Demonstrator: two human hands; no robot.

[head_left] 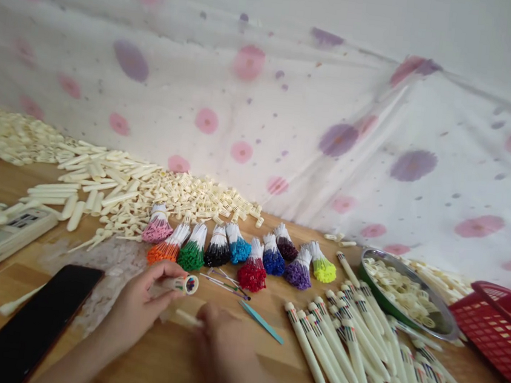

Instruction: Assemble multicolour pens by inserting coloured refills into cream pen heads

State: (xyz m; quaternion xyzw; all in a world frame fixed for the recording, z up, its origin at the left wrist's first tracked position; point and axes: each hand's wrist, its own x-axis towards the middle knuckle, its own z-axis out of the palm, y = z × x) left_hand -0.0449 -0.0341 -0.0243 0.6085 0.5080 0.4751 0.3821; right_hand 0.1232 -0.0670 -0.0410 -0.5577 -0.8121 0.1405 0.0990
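Observation:
My left hand (146, 296) is closed around a cream multi-colour pen section (180, 284), its round open end showing coloured pieces inside. To the right, my right hand (228, 341) is low over the wood and blurred by motion. A pale plastic stick (188, 317) juts from its fingers, its exact kind smeared. Just beyond both hands lie a few loose thin refills (227, 283). Behind them stand bundles of white-stemmed refills with coloured tips, among them red (252, 270), green (193, 252) and yellow (324, 267). Blue tweezers (261, 322) lie beside my right hand.
Many multi-colour pens (335, 340) lie at right, near a metal bowl (445, 321) of cream rings and a red basket (497, 326). Cream plastic parts (115, 180) are heaped along the back. A black phone (36, 321) and a power strip (8, 238) lie at left.

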